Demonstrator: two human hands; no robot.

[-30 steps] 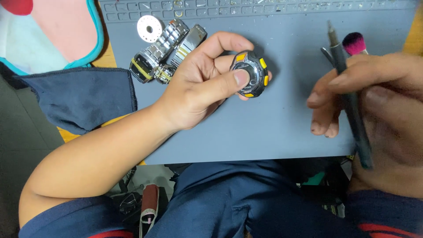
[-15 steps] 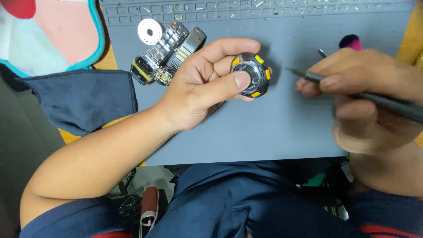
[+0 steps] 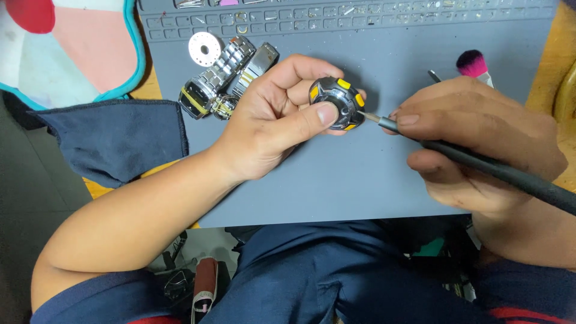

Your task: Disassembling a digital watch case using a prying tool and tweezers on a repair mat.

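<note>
Your left hand (image 3: 273,120) pinched the round watch case (image 3: 337,103) at upper centre of the frame, over the grey mat (image 3: 372,180). Your right hand (image 3: 480,144) gripped a thin black tool (image 3: 498,171), its tip touching the case's right edge.

One watch case (image 3: 337,102), one tool (image 3: 498,171), one bracelet (image 3: 228,75), one brush (image 3: 473,65), one disc (image 3: 204,48)
</note>
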